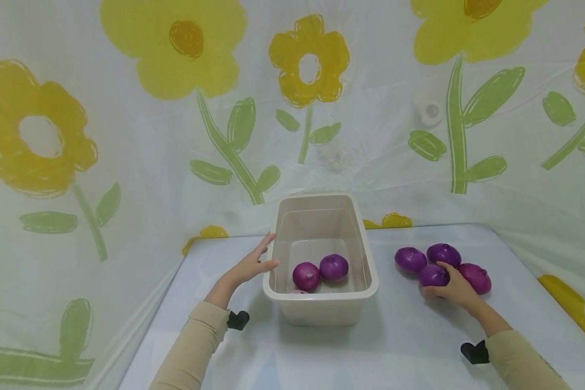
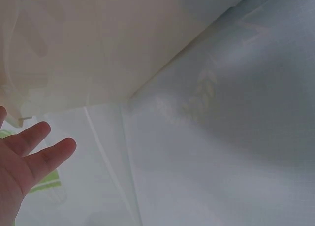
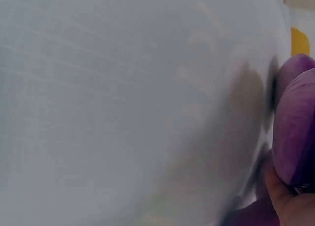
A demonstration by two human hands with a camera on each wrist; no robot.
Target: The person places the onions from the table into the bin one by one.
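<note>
My right hand [image 1: 455, 287] grips a red onion [image 1: 433, 275], with thumb and fingers spread round its sides; the right wrist view shows this onion [image 3: 294, 132] close up at the right edge. Three more red onions lie around it: one to the left [image 1: 410, 260], one behind [image 1: 443, 253] and one to the right [image 1: 475, 278]. My left hand [image 1: 249, 265], fingers extended, is at the left rim of a beige plastic bin [image 1: 322, 296]. Inside the bin sit two red onions [image 1: 306, 277], and a sliver of another shows over the near rim.
A pale cloth covers the table [image 1: 400, 352]. Behind it and at the sides hangs a white curtain [image 1: 370, 135] printed with yellow flowers. Each wrist carries a black strap piece, seen beside the left sleeve [image 1: 195, 341].
</note>
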